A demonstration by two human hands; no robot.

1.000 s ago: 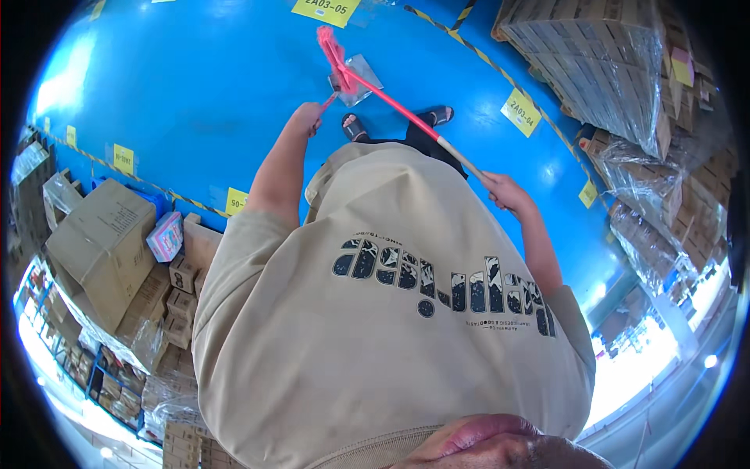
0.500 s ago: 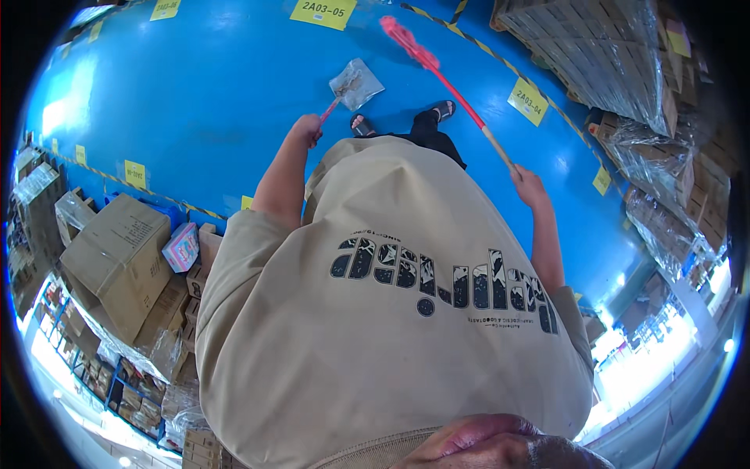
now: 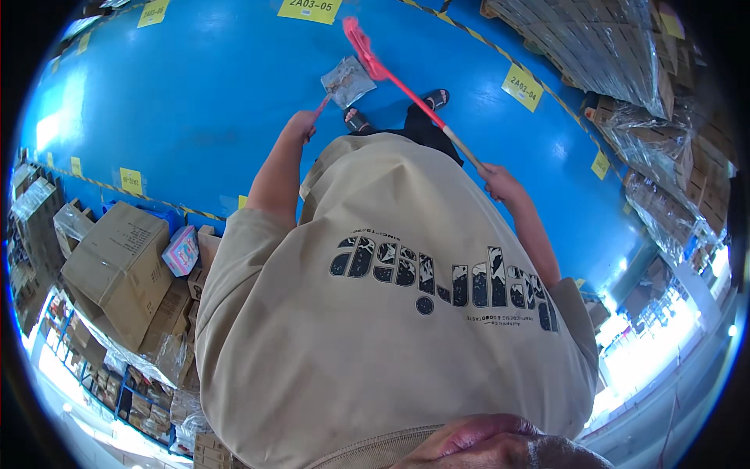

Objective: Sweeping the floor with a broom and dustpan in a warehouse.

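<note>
Sweeping step in hand — right hand [image 3: 500,181] closed round red-handled broom [image 3: 391,76], left hand [image 3: 301,123] gripping thin handle of dustpan [image 3: 347,80]. Broom head just beyond dustpan, touching. Next move likely needs short pull toward pan.

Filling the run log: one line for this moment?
left hand: grips dustpan handle | right hand: grips red broom | broom head at dustpan | blue floor

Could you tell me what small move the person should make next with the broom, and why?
Probably draw the red broom toward the dustpan. The right hand holds the broom's handle, its head lies at the pan's far edge, and the left hand holds the pan on the blue floor.
</note>
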